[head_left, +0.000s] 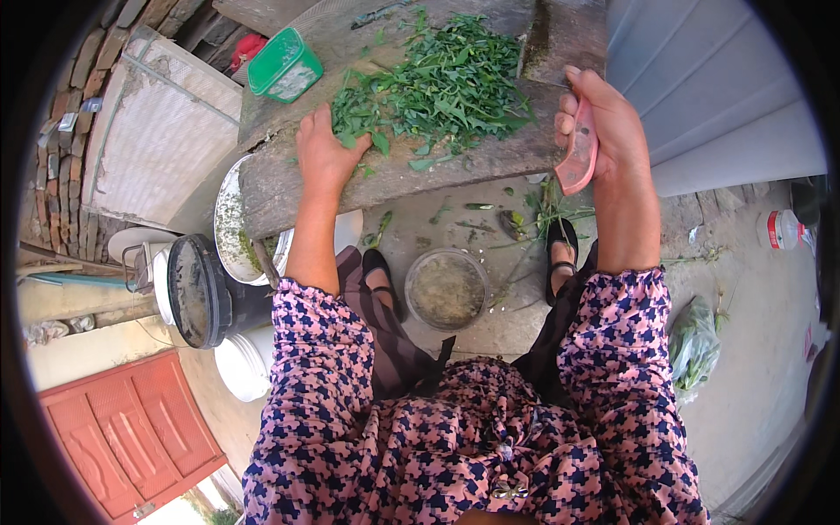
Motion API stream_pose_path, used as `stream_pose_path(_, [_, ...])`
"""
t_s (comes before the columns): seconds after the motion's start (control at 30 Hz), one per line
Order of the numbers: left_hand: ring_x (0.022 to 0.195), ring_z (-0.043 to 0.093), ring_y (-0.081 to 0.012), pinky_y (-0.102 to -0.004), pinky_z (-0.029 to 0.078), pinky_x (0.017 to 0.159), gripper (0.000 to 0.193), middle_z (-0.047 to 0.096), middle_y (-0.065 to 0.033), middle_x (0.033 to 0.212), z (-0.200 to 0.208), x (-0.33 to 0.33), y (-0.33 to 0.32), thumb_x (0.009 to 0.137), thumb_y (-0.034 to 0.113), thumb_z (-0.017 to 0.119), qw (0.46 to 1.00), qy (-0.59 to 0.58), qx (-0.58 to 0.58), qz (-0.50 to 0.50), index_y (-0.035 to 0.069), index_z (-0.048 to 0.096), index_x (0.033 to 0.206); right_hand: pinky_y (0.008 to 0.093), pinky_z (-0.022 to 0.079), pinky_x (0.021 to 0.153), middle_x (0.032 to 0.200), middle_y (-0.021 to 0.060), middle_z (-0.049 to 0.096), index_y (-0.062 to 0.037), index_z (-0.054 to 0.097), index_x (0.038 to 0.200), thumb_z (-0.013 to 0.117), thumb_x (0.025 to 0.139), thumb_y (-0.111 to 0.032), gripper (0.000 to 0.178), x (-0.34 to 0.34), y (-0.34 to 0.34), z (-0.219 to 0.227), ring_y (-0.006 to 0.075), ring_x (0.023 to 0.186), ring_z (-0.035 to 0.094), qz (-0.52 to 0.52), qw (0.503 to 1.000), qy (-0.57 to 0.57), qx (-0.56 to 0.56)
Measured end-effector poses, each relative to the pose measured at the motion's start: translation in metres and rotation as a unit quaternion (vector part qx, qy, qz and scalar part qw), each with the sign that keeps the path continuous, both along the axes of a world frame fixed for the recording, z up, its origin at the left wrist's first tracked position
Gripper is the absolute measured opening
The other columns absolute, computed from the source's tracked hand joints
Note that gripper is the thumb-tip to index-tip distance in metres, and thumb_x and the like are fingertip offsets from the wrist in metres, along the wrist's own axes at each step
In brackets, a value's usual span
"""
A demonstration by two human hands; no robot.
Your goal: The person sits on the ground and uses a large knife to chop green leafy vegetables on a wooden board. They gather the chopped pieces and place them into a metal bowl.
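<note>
Head: left hand (325,150) loose on greens (459,80) by tub (274,56), right hand (618,127) around pink handle (579,156)

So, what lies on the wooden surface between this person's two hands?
In the head view, a heap of loose green leaves, reaching the left hand but stopping short of the right hand, which grips a pink handle.

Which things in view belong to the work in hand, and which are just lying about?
In use:
- chopped greens, under the left hand's fingers
- pink-handled tool, in the right hand
- wooden board, bearing the greens

Apparently just lying about:
- green tub, on the board, untouched
- black bucket
- red-labelled bottle
</note>
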State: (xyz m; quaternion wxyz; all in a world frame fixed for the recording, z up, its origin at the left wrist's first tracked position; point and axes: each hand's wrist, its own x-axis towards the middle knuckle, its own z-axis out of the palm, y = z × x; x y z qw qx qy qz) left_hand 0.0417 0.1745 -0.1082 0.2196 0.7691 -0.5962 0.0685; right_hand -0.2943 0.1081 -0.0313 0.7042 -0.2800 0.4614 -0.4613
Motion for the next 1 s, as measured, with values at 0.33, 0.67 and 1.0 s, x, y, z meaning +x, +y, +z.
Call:
stream_pose_path(0.33, [0.093, 0.059, -0.0383, -0.0445, 0.048, 0.083, 0.045, 0.063, -0.0171, 0.096, -0.023, 0.027, -0.013, 0.070, 0.017, 0.078, 0.990, -0.046, -0.094, -0.090, 0.003, 0.064, 0.111, 0.0266, 0.044, 0.040, 0.063, 0.0011, 0.056, -0.0106, 0.052, 0.095, 0.063, 0.093, -0.023, 0.016, -0.001, 0.001, 0.001, 0.0116, 0.046, 0.053, -0.002, 1.000, -0.011, -0.005])
stream_pose_path(0.67, [0.108, 0.056, -0.0406, -0.0443, 0.046, 0.093, 0.061, 0.060, -0.0216, 0.112, -0.015, 0.025, -0.019, 0.069, 0.020, 0.078, 1.000, 0.001, 0.010, -0.017, 0.000, 0.058, 0.124, 0.0263, 0.044, 0.041, 0.065, 0.0016, 0.056, -0.0086, 0.054, 0.100, 0.062, 0.093, -0.024, 0.018, -0.005, 0.002, -0.001, 0.0117, 0.047, 0.053, -0.004, 1.000, -0.004, -0.010])
stream_pose_path(1.0, [0.127, 0.045, -0.0407, -0.0431, 0.037, 0.107, 0.076, 0.048, -0.0229, 0.137, 0.043, 0.022, 0.006, 0.068, 0.014, 0.072, 0.999, -0.040, -0.005, -0.030, 0.005, 0.046, 0.139, 0.0304, 0.044, 0.043, 0.069, 0.0027, 0.057, -0.0061, 0.055, 0.091, 0.064, 0.089, -0.020, 0.016, -0.005, 0.002, 0.003, 0.0142, 0.049, 0.054, -0.010, 1.000, -0.012, -0.011])
